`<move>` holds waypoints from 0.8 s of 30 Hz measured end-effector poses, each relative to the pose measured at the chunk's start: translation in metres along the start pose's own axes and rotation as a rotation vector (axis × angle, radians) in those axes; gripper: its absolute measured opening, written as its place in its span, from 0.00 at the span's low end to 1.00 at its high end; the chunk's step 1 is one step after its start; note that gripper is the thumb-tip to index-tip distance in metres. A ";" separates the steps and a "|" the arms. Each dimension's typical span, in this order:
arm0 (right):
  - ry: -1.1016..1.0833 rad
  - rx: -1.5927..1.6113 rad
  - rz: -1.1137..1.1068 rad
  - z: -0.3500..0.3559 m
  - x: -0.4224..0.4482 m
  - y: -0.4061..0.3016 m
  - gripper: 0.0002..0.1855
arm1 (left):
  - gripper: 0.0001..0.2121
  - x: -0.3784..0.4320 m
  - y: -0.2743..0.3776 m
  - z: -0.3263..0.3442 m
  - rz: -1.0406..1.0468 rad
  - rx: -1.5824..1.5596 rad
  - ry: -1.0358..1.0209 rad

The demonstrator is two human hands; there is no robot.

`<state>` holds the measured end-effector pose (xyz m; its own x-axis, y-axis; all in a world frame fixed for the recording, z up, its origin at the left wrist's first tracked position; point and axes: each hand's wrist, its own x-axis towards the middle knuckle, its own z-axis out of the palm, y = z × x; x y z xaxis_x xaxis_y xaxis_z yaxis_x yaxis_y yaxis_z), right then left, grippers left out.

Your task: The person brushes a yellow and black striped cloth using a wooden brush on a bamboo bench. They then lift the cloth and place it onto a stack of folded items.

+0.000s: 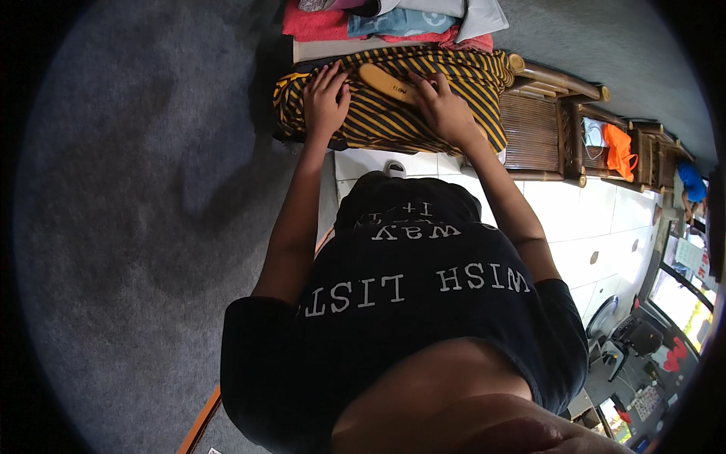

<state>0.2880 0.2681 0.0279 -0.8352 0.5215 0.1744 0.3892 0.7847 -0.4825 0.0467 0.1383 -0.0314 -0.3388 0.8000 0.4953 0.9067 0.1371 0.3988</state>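
A black-and-yellow striped cloth (pixel 385 122) lies spread out in front of me, its left end bunched. My left hand (pixel 327 102) rests on the cloth near that end, palm down with fingers slightly apart. Across the stripes lies a tan, curved piece with rounded end and dark lettering, which looks like a clothes hanger (pixel 381 81). My right hand (pixel 445 108) is closed on its middle with bent fingers, hiding that part. A bit of tan shows beyond my right wrist. What supports the cloth is mostly covered.
Folded red towels (pixel 317 22) and a blue patterned cloth (pixel 397 22) are stacked beyond the stripes. Bamboo seating (pixel 530 130) runs off to the right, bearing an orange bag (pixel 619 150). A person in blue (pixel 691 181) is at the far right. A grey wall (pixel 142 170) fills the left.
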 end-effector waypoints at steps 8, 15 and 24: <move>0.031 -0.268 -0.129 0.027 0.010 -0.008 0.39 | 0.17 -0.001 0.000 0.001 0.007 0.002 0.005; 0.006 -0.161 -0.298 0.035 0.031 -0.021 0.38 | 0.18 0.001 0.002 -0.003 -0.015 -0.004 -0.036; -0.126 -0.172 -0.054 0.024 0.001 -0.032 0.37 | 0.18 0.004 0.004 -0.005 -0.011 -0.011 -0.027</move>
<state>0.2657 0.2356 0.0227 -0.8944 0.4397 0.0821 0.3941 0.8616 -0.3199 0.0478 0.1396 -0.0242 -0.3421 0.8140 0.4695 0.9000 0.1401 0.4128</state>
